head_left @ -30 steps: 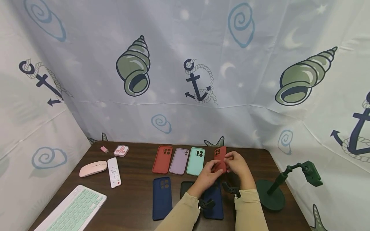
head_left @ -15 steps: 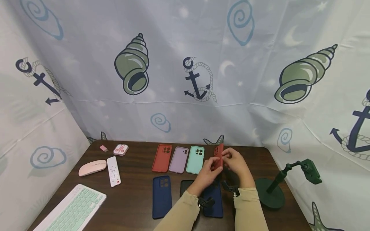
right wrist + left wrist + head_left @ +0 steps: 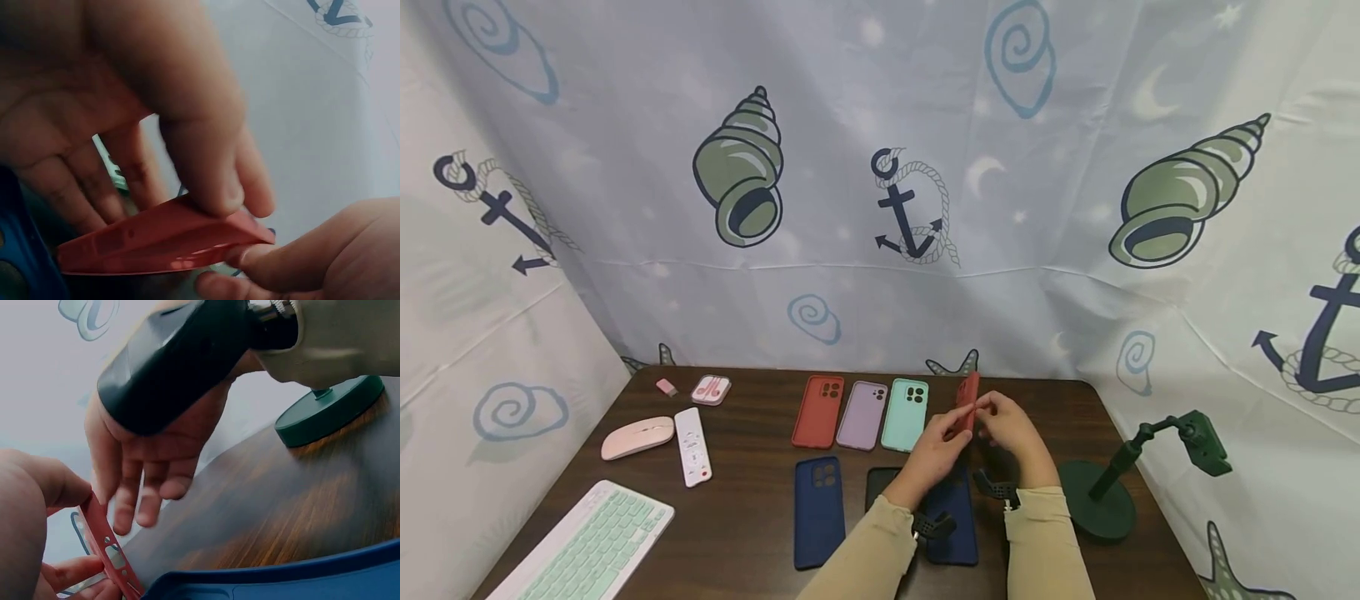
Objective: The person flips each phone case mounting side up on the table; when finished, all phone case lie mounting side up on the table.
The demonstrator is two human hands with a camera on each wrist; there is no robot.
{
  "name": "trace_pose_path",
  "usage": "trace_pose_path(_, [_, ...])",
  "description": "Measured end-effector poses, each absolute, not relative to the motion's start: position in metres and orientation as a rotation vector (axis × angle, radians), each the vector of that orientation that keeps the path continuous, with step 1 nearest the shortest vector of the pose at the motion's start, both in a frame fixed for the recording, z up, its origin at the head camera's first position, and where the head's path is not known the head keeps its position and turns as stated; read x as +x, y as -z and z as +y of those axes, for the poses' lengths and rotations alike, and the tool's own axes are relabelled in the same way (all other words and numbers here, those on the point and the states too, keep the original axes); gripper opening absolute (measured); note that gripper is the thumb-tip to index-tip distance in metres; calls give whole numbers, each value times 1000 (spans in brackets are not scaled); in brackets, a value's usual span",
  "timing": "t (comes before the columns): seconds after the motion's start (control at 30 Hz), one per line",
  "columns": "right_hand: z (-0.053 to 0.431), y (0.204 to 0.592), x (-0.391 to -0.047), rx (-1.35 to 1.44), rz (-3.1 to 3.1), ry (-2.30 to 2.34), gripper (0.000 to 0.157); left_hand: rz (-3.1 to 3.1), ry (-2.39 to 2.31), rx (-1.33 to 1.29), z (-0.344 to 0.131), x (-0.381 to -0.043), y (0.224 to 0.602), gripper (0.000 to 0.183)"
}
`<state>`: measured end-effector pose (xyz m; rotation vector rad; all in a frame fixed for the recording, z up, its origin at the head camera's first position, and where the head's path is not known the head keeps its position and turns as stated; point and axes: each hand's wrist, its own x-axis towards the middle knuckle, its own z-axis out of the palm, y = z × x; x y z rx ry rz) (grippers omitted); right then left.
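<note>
In the head view, a red phone case (image 3: 967, 398) stands on edge above the back right of the table. My left hand (image 3: 934, 454) grips its left side between thumb and fingers. At its right edge, my right hand (image 3: 1013, 432) pinches with thumb and forefinger. Button and port cutouts show along the narrow side of the case (image 3: 109, 547) in the left wrist view, while the right hand's other fingers hang loose. Below the hands lie a dark blue phone case (image 3: 953, 525) and a black one (image 3: 880, 482), partly covered by the left arm.
Red (image 3: 817, 412), lilac (image 3: 861, 417) and mint (image 3: 905, 415) phone cases lie in a back row, a blue one (image 3: 819, 512) before them. Leftward are a keyboard (image 3: 598, 542), mouse (image 3: 637, 437), remote (image 3: 692, 447), earphone box (image 3: 711, 389) and pink USB stick (image 3: 666, 387). A green stand (image 3: 1097, 500) stands right.
The red case has turned from showing its back to nearly edge-on. My right fingers have shifted along its right edge; the left hand keeps its grip.
</note>
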<state>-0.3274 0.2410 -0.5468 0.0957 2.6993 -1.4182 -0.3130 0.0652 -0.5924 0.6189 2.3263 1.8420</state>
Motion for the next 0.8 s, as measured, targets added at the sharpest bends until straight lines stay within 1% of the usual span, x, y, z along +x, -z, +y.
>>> trace_pose_path(0.2, [237, 556, -330, 42, 2644, 1359, 26, 2438, -1815, 615, 66, -313, 588, 43])
trace_pose_path(0.43, [236, 564, -334, 10, 2642, 1301, 31, 2536, -1773, 546, 66, -314, 583, 42])
trace_pose_path(0.8, [233, 566, -333, 3, 2625, 1283, 32, 2641, -1708, 504, 58, -317, 577, 45])
